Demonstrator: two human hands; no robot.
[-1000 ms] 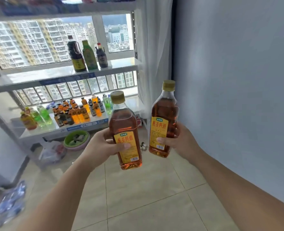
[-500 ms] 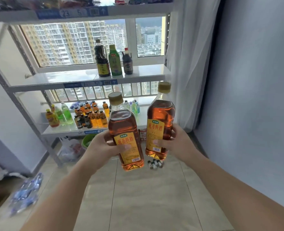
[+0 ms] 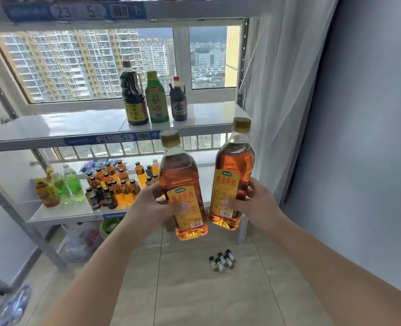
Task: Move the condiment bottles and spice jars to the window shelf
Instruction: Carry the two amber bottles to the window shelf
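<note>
While left grip [image 3: 152,208], right grip [image 3: 253,203] hold bottles [image 3: 180,170], caps [image 3: 170,137] at shelf-edge [image 3: 53,142] height.

Window shelf [image 3: 206,114] bare right of three bottles [image 3: 156,100] and wide open left; upright post [image 3: 241,62] bounds right edge.

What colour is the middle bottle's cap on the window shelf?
Green, matching the middle bottle; head view.
</note>
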